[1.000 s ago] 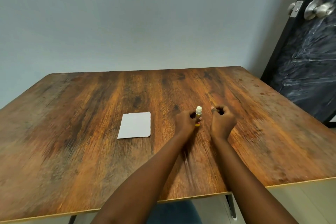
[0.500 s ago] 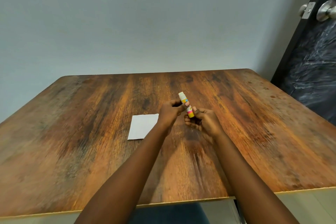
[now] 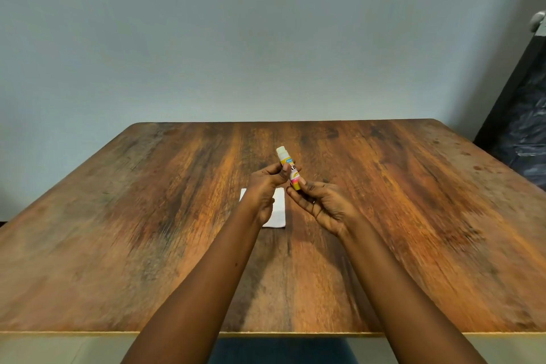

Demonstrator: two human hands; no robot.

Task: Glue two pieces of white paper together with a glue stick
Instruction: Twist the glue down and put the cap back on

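Head view: both hands hold the glue stick (image 3: 290, 170) above the bench (image 3: 118, 230), long axis tilted, white tip up-left. Left hand (image 3: 266, 186) clamped mid-barrel, right hand (image 3: 320, 205) pinching the base. Paper (image 3: 279, 213) lies directly beneath, nearer the left hand.

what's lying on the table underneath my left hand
White paper lies flat on the wooden table beneath your left hand. The hand and wrist cover its middle, so one sheet or two cannot be told.
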